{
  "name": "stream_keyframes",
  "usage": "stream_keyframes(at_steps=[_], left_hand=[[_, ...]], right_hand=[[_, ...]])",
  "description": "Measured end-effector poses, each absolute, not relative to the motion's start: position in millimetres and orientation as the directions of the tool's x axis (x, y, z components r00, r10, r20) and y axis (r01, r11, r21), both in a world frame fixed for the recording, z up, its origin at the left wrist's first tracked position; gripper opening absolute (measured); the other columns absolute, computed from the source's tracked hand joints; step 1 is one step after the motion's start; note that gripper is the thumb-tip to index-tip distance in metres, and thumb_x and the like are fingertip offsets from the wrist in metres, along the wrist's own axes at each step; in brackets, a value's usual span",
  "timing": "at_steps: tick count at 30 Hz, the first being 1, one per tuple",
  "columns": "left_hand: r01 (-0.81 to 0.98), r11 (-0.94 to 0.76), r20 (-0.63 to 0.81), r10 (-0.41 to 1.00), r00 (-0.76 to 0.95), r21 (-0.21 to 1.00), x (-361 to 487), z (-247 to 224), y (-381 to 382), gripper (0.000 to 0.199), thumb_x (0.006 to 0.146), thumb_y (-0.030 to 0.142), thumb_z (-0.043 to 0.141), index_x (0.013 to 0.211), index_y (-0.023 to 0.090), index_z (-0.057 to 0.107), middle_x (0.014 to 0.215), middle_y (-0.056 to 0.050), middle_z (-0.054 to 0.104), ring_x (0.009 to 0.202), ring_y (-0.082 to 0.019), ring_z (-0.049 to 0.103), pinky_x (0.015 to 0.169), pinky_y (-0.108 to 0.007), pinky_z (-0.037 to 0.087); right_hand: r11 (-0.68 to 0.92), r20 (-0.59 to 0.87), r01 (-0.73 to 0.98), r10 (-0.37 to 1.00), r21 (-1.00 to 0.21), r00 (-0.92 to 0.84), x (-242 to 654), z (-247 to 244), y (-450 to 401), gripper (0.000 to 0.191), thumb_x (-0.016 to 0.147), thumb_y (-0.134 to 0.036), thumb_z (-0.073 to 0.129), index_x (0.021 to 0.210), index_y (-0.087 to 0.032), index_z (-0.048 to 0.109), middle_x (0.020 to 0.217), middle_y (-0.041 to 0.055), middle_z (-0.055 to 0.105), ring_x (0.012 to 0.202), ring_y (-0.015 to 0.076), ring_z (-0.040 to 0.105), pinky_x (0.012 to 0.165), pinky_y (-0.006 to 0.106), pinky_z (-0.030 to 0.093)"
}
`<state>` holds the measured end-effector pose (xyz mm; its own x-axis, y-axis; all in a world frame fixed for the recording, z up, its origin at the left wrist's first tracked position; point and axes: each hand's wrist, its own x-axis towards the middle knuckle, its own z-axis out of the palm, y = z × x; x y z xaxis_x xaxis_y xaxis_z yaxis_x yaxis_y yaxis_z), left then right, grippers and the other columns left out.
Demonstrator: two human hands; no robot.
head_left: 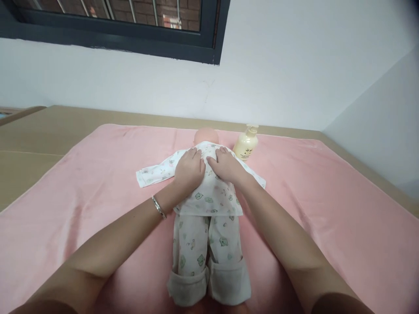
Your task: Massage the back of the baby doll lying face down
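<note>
A baby doll lies on a pink blanket (pixel 114 165), its bald head (pixel 206 135) at the far end. It wears a white long-sleeved shirt (pixel 209 196) with small printed animals and matching trousers (pixel 193 244) with rolled cuffs. My left hand (pixel 190 169) rests flat on the left side of the upper shirt, fingers stretched toward the head. Beside it, my right hand (pixel 226 164) lies on the right side of the upper shirt, thumb toward the middle. Neither hand grips anything that I can see. The doll's face is not visible.
A pale yellow pump bottle (pixel 246 144) stands on the blanket to the right of the doll's head. Beneath the blanket is a tan surface (pixel 39 135), meeting a white wall (pixel 278 74) at the back. A dark-framed window (pixel 209 48) is above on the left.
</note>
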<state>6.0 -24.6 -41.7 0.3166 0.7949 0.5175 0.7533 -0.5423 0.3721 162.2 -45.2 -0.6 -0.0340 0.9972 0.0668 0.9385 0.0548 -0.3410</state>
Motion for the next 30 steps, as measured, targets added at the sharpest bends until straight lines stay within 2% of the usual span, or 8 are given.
stream_keyframes(at_steps=[2,4,8,11,17,21,26,30], left_hand=[[0.760,-0.537,0.494,0.804,0.331,0.367,5.5,-40.3,-25.3,0.051,0.099,0.025,0.034,0.134,0.005,0.064,0.144,-0.021,0.064,0.141,-0.032,0.056,0.125,-0.052,0.042],[0.763,-0.499,0.412,0.848,0.334,0.410,3.7,-35.4,-23.4,0.053,0.099,0.027,0.035,0.139,0.004,0.060,0.150,-0.020,0.059,0.145,-0.032,0.052,0.126,-0.052,0.040],[0.743,-0.452,0.304,0.890,0.340,0.493,-0.2,-26.4,-16.2,0.057,0.098,0.032,0.040,0.145,0.005,0.054,0.155,-0.017,0.055,0.150,-0.030,0.046,0.129,-0.049,0.036],[0.745,-0.463,0.321,0.883,0.342,0.480,-0.7,-24.7,-14.0,0.055,0.098,0.031,0.040,0.145,0.006,0.054,0.154,-0.017,0.056,0.148,-0.030,0.048,0.128,-0.049,0.037],[0.830,-0.493,0.329,0.854,0.404,0.262,6.1,-17.7,-34.2,0.046,0.100,0.026,0.040,0.130,0.000,0.063,0.140,-0.024,0.064,0.135,-0.034,0.059,0.121,-0.049,0.045],[0.822,-0.555,0.364,0.798,0.481,0.129,12.2,-12.8,-52.0,0.045,0.103,0.029,0.041,0.127,-0.001,0.065,0.137,-0.026,0.064,0.135,-0.035,0.058,0.120,-0.048,0.045],[0.791,-0.578,0.316,0.802,0.507,0.200,11.2,-3.7,-54.6,0.049,0.107,0.032,0.029,0.114,0.004,0.069,0.118,-0.021,0.070,0.125,-0.032,0.063,0.114,-0.048,0.049],[0.762,-0.559,0.295,0.827,0.479,0.327,6.6,-5.5,-37.9,0.050,0.107,0.032,0.026,0.119,0.005,0.066,0.129,-0.022,0.067,0.132,-0.030,0.059,0.118,-0.047,0.046]], right_hand=[[0.054,0.074,0.946,0.997,-0.319,-0.032,162.9,-3.8,-42.6,0.064,0.106,-0.044,0.034,0.146,0.003,0.049,0.162,0.0272,0.040,0.155,0.0373,0.030,0.127,0.047,0.026],[0.058,0.107,0.963,0.994,-0.263,-0.031,158.9,-4.4,-45.8,0.062,0.107,-0.042,0.032,0.144,0.004,0.051,0.159,0.0272,0.044,0.153,0.0361,0.035,0.126,0.045,0.027],[0.051,0.196,0.997,0.980,-0.064,-0.038,142.9,2.4,-63.1,0.054,0.108,-0.034,0.028,0.119,0.000,0.068,0.123,0.0251,0.070,0.125,0.0346,0.061,0.111,0.042,0.041],[0.068,0.219,0.997,0.973,0.044,-0.076,132.7,8.8,-74.6,0.051,0.107,-0.028,0.026,0.108,-0.005,0.071,0.105,0.0220,0.073,0.108,0.0331,0.068,0.098,0.041,0.047],[-0.022,0.081,0.990,0.996,-0.142,0.033,147.9,18.7,-66.8,0.043,0.105,-0.036,0.036,0.104,-0.013,0.072,0.106,0.0174,0.076,0.102,0.0298,0.071,0.079,0.034,0.047],[0.047,0.043,0.959,0.998,-0.281,-0.037,164.9,15.9,-51.3,0.042,0.105,-0.037,0.035,0.106,-0.015,0.071,0.119,0.0141,0.074,0.110,0.0294,0.069,0.085,0.035,0.047],[0.135,0.104,0.974,0.988,-0.182,-0.118,164.0,6.8,-47.6,0.045,0.107,-0.028,0.030,0.122,-0.006,0.066,0.141,0.0209,0.063,0.133,0.0310,0.058,0.108,0.037,0.041],[0.110,0.118,0.991,0.988,-0.076,-0.100,154.9,10.4,-56.1,0.048,0.108,-0.027,0.027,0.119,-0.004,0.068,0.128,0.0224,0.069,0.125,0.0319,0.063,0.102,0.037,0.046]])
